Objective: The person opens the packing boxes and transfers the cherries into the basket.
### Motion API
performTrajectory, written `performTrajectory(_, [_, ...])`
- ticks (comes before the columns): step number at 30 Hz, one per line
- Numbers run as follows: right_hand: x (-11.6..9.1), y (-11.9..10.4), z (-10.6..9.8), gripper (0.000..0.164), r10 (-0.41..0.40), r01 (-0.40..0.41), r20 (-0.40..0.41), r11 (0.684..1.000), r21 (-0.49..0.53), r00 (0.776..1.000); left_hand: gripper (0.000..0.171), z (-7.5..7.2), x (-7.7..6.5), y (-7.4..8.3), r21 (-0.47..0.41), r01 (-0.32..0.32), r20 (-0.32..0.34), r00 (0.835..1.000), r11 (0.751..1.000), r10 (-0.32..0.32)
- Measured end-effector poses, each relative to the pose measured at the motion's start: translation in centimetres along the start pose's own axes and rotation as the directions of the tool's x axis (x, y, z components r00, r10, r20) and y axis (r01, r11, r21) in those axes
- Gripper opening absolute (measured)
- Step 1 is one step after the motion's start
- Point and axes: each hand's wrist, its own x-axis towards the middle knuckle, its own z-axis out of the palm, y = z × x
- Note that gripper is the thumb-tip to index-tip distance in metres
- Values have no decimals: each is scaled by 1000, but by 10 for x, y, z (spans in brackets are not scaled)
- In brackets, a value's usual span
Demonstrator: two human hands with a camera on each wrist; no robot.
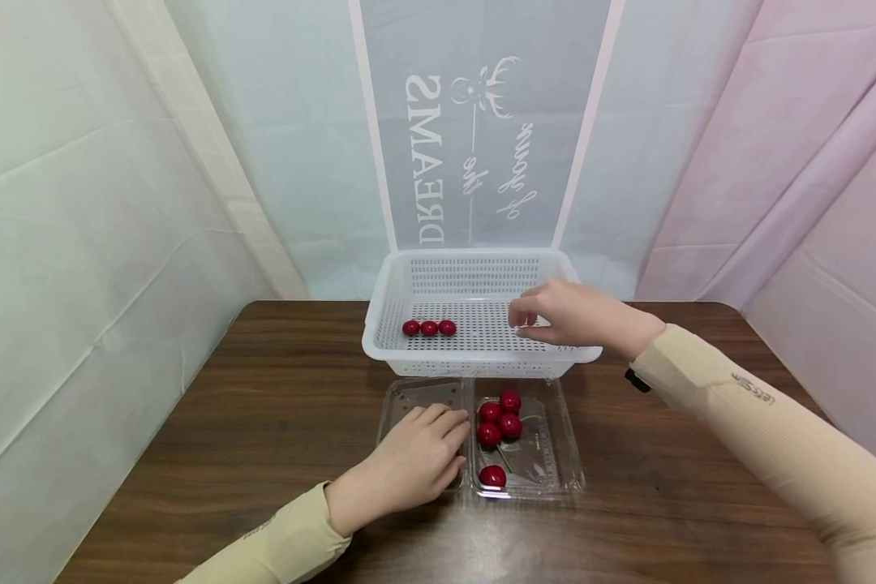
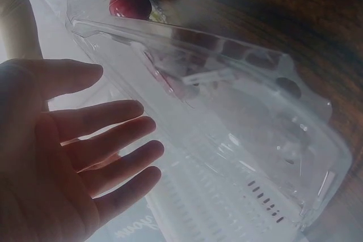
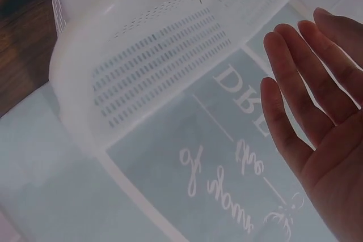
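Note:
My left hand rests over the left half of a clear plastic clamshell box, fingers loosely bent beside the middle fold. In the right half lie several dark red cherries, some with green stems. Behind the box stands a white perforated basket, where three cherries sit in a row toward the left. Over the basket's right side hangs my right hand, its fingers relaxed and nothing between them. The left wrist view shows the box edge near my left fingertips, with one cherry beyond.
The box and basket stand on a dark wooden table. Directly behind the basket hangs a grey-blue cloth with white lettering and a deer head. Pale cloth walls close in the left and right sides.

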Motion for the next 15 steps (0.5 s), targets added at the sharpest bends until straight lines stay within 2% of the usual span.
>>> performTrajectory(6, [-10, -7, 3, 7, 3, -4, -29, 1000, -16, 1000, 38, 0, 0, 0, -14, 3, 0, 1000, 1000, -3])
performTrajectory(15, [-24, -22, 16, 8, -49, 49, -28, 999, 3, 998, 38, 2, 0, -2, -8, -1, -8, 1000, 1000, 1])
